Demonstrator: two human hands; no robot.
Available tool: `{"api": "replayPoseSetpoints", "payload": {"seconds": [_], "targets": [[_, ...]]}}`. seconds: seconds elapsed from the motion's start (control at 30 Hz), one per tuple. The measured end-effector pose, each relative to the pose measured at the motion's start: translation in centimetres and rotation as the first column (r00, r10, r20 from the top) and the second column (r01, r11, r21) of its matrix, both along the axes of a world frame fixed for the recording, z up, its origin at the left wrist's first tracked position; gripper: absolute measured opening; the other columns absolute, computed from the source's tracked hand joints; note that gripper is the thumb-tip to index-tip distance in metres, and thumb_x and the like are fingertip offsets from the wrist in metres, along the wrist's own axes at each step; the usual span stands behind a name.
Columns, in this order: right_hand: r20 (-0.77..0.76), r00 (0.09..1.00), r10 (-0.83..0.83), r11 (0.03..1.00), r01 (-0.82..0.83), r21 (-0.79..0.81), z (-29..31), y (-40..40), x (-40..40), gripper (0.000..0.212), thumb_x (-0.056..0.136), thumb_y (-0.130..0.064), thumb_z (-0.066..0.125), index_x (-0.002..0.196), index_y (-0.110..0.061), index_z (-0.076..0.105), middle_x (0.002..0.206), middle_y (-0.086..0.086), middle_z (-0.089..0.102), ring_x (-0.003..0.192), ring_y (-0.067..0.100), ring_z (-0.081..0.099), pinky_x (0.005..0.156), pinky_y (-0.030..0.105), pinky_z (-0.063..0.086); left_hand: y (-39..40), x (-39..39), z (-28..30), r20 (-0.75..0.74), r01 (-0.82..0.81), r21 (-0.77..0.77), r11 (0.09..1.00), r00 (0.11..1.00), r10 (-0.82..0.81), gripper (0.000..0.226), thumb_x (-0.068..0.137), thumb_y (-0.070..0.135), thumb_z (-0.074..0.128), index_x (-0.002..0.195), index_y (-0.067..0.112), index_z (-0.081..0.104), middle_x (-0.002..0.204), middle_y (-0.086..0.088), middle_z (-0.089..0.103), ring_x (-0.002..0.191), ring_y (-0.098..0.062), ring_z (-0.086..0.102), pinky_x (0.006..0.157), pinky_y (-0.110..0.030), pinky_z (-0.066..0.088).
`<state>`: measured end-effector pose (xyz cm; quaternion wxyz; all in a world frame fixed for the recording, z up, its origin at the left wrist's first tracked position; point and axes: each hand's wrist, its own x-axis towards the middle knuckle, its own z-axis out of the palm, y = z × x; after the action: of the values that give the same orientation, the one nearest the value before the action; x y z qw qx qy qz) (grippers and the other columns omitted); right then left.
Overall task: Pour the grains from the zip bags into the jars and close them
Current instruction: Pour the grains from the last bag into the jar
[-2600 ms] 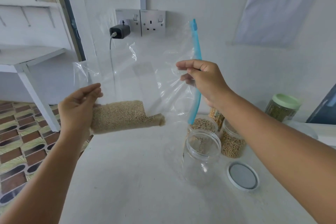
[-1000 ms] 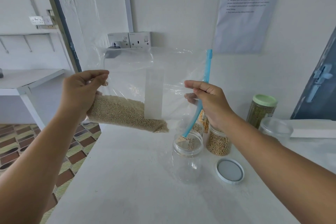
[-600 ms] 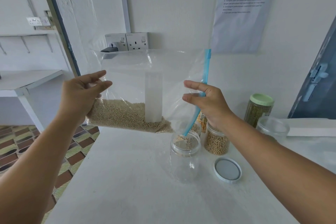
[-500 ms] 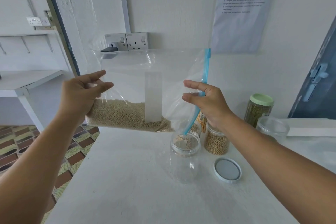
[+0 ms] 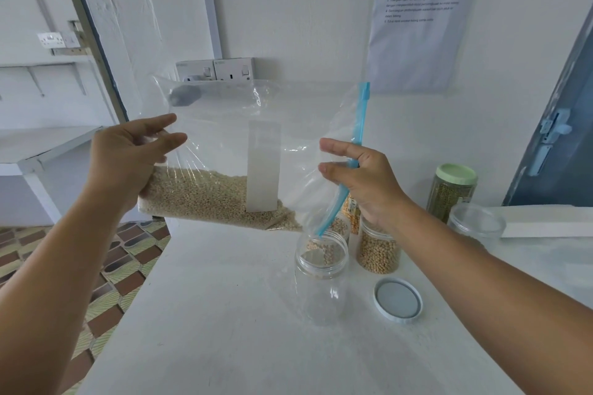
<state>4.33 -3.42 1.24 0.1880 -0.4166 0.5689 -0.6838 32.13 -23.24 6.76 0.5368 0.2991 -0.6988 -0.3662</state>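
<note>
**Zip bag tilted over the open jar**

The left hand (image 5: 128,159) is gripping the closed bottom end of the clear zip bag (image 5: 256,151), fingers curled round the plastic just above the pale grains (image 5: 208,196). The right hand (image 5: 359,179) is pinching the bag's mouth end beside the blue zip strip (image 5: 361,125), thumb and fingers closing on the film. The bag is hanging between the two hands, above the tabletop (image 5: 224,330), with the grains lying along its lower edge. The strip's lower tip is dipping into the open empty jar (image 5: 322,272) standing below the right hand. A white lid (image 5: 398,298) is lying flat just right of that jar. A jar of beans (image 5: 378,250) is standing behind it, and a green-lidded jar (image 5: 452,192) farther right.
</note>
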Motion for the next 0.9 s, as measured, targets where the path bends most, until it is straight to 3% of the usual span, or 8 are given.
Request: {"api": "replayPoseSetpoints", "payload": {"seconds": [0.07, 0.17, 0.5, 0.9], "targets": [[0.023, 1.0, 0.003, 1.0, -0.003, -0.009, -0.1, 0.0, 0.0, 0.038, 0.087, -0.006, 0.082, 0.115, -0.031, 0.079, 0.121, -0.02, 0.073, 0.105, 0.013, 0.074, 0.103, 0.038, 0.057, 0.0, 0.0, 0.5, 0.011, 0.003, -0.002, 1.0, 1.0, -0.003, 0.033, 0.078, 0.027, 0.089, 0.107, 0.036, 0.078, 0.092, -0.001, 0.07, 0.057, -0.004, 0.057, 0.061, -0.023, 0.052], [0.09, 0.996, 0.025, 0.999, -0.023, -0.024, -0.3, 0.1, 0.2, 0.039, 0.086, -0.001, 0.081, 0.119, -0.022, 0.078, 0.119, -0.015, 0.074, 0.099, 0.01, 0.074, 0.097, 0.035, 0.06, 0.1, 0.1, 1.0, 0.035, 0.01, -0.018, 1.0, 0.999, -0.01, 0.032, 0.078, 0.027, 0.088, 0.107, 0.035, 0.078, 0.09, 0.002, 0.072, 0.056, -0.001, 0.058, 0.052, -0.016, 0.05], [0.214, 0.973, 0.081, 0.996, -0.072, -0.05, -1.3, 0.2, 0.4, 0.038, 0.086, 0.004, 0.079, 0.121, -0.012, 0.076, 0.128, 0.0, 0.071, 0.105, 0.019, 0.072, 0.087, 0.028, 0.061, 0.5, 0.1, 1.8, 0.1, 0.011, -0.056, 0.998, 0.995, -0.006, 0.029, 0.081, 0.031, 0.087, 0.108, 0.036, 0.078, 0.084, 0.003, 0.069, 0.056, 0.0, 0.058, 0.039, -0.019, 0.044], [0.222, 0.971, 0.084, 0.996, -0.077, -0.039, -0.6, 0.4, 0.7, 0.038, 0.086, 0.003, 0.08, 0.121, -0.011, 0.077, 0.127, 0.001, 0.071, 0.102, 0.021, 0.073, 0.084, 0.029, 0.062, 0.5, 0.3, 1.9, 0.102, 0.005, -0.036, 0.999, 0.995, -0.002, 0.018, 0.08, 0.033, 0.087, 0.089, 0.046, 0.08, 0.085, 0.003, 0.069, 0.056, 0.0, 0.06, 0.034, -0.02, 0.042]]}}
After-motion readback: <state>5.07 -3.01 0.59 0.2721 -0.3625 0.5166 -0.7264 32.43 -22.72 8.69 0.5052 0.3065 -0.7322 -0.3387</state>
